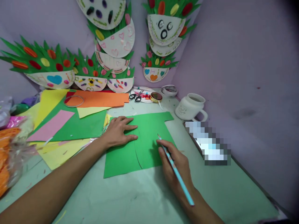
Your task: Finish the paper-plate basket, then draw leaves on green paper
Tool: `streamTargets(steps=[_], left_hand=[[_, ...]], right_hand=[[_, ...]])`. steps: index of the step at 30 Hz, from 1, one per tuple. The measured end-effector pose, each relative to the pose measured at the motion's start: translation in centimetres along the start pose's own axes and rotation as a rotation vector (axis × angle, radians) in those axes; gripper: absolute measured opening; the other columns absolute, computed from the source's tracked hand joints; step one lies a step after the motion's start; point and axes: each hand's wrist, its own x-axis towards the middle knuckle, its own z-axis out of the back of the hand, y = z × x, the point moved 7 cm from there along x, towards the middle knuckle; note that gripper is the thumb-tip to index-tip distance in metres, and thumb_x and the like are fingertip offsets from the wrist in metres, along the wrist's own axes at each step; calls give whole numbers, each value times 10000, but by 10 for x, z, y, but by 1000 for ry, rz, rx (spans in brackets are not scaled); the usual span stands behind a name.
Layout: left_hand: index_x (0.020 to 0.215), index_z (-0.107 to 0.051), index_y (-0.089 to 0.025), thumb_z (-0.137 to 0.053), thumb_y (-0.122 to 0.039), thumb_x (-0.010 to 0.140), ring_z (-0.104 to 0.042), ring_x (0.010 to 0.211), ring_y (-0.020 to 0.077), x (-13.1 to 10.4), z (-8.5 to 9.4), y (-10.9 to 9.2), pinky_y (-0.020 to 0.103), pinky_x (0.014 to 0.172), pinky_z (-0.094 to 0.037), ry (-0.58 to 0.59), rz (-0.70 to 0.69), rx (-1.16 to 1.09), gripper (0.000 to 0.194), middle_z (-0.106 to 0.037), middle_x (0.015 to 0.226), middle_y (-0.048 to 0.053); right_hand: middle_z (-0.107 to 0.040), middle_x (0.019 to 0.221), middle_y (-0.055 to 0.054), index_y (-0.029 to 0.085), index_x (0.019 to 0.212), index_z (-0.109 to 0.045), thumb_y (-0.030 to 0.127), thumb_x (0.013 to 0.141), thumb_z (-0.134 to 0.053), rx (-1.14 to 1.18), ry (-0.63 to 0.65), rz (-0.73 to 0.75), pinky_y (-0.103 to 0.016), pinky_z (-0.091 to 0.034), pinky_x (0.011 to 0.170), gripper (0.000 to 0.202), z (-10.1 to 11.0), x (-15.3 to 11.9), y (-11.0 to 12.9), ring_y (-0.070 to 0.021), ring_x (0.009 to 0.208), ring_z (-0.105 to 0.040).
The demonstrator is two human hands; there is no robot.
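A green paper sheet [149, 155] lies flat on the table, with a notch at its far right corner. A curved dark pencil line runs down its middle. My left hand [120, 132] rests on the sheet's left part, palm down, fingers spread. In my right hand [175, 161] is a light blue pencil [178, 175], gripped between thumb and fingers. Its tip is over the right part of the sheet, right of the drawn line; whether it touches the paper I cannot tell.
Coloured sheets [86, 126] in green, yellow, orange and pink lie at the left. Behind are scissors [137, 97], a round gold-rimmed tin [156, 97] and paper-plate crafts [56, 79]. To the right stand a white mug [190, 107] and a pixelated device [207, 143]. Plastic bags [14, 155] sit far left.
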Motion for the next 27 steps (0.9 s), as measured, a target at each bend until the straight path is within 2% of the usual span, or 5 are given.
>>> streamTargets(steps=[6,9,13,18,27], left_hand=[[994,-703,-229,-528,-418,802,-538,1053,211,-4,17,7,347,950,-340,-189,149,-106,322,-665,1106,41],[772,-705,-180,-420,-417,848,-598,802,210,-9,26,9,322,740,-407,-195,335,-88,378,-695,790,66],[496,-566,-177,-454,-496,792,-512,471,173,-16,21,6,272,469,-302,8,505,-156,449,-539,457,27],[498,-546,-172,-488,-478,762,-518,390,138,-21,-3,-1,242,420,-346,306,528,-409,408,-560,447,9],[521,-509,-160,-546,-373,739,-506,373,115,-22,-9,-2,212,377,-348,391,580,-589,307,-548,451,4]], right_hand=[[-684,1038,-88,205,1073,-561,128,807,-472,-166,67,176,-447,-469,914,291,-14,-3,2,-232,968,-640],[-670,1057,-97,199,1099,-531,114,770,-498,-168,77,198,-489,-421,954,341,-14,-5,6,-240,980,-628],[-668,1032,-93,192,1084,-531,96,757,-527,-102,110,276,-496,-368,990,342,-13,-7,17,-235,1041,-584],[-675,973,-73,204,1026,-529,110,737,-563,-55,250,319,-514,-313,1017,306,-19,-10,24,-224,1018,-582],[-676,980,-72,190,1021,-537,148,717,-632,-121,355,351,-495,-374,975,321,-28,-13,28,-220,926,-616]])
